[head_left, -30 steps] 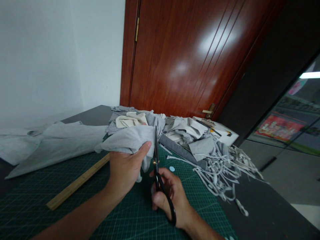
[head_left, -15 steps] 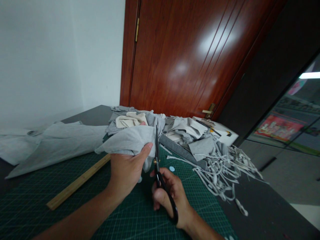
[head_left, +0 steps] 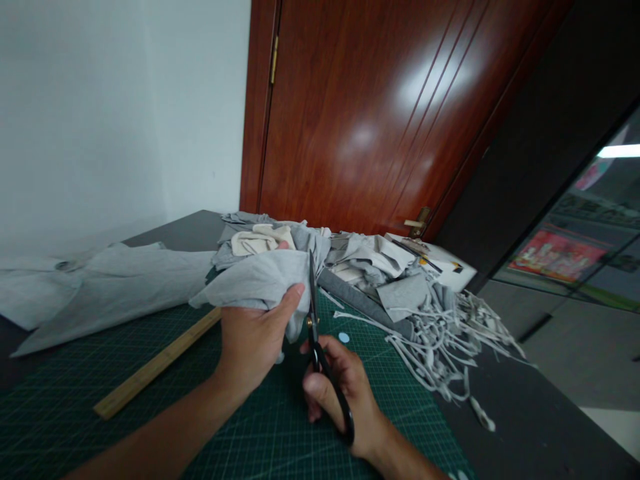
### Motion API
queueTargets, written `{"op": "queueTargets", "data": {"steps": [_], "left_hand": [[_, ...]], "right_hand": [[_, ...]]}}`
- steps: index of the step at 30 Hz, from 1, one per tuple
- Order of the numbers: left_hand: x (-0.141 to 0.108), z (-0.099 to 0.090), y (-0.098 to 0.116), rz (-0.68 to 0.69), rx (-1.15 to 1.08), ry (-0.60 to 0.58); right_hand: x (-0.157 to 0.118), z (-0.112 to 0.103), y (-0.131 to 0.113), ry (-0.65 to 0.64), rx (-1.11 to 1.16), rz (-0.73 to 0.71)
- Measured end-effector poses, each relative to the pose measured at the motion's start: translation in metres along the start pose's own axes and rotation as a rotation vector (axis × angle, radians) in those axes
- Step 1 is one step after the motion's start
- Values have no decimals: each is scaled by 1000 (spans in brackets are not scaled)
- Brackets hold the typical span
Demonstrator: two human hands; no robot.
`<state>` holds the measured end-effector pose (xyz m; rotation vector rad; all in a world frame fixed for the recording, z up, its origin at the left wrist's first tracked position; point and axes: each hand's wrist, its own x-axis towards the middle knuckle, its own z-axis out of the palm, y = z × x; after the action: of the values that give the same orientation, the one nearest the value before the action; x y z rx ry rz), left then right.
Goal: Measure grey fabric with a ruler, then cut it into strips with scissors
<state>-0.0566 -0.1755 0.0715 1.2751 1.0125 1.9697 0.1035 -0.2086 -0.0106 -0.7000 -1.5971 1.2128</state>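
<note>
My left hand point(head_left: 260, 333) grips a piece of light grey fabric point(head_left: 255, 280), thumb on top and the other fingers mostly hidden beneath it. In my right hand point(head_left: 343, 393) is a pair of black-handled scissors point(head_left: 313, 320), its blades pointing away from me along the fabric's right edge. The blades look nearly closed; whether cloth lies between them I cannot tell. Both hands are above a green cutting mat point(head_left: 390, 413). A wooden ruler point(head_left: 157, 363) lies on the mat to the left of my left hand.
A larger grey cloth point(head_left: 135, 280) spreads out at the left. Fabric pieces point(head_left: 370, 257) are heaped at the back, beside a white box point(head_left: 453, 263). Cloth strips point(head_left: 435, 350) tangle at the right. A small pale disc point(head_left: 344, 338) rests on the mat. Behind stands a wooden door point(head_left: 350, 120).
The scissors and my right hand have shifted very slightly left. My left hand and the fabric it holds have barely moved.
</note>
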Motion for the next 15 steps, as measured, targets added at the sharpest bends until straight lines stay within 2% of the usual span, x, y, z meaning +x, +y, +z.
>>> {"op": "queueTargets", "data": {"steps": [4, 9, 15], "left_hand": [[-1, 0, 2, -88, -86, -7], [-1, 0, 1, -93, -63, -58], [-1, -1, -8, -22, -73, 27]], "right_hand": [[1, 1, 2, 10, 7, 13], [0, 1, -1, 11, -2, 34], [1, 2, -3, 21, 2, 33]]}}
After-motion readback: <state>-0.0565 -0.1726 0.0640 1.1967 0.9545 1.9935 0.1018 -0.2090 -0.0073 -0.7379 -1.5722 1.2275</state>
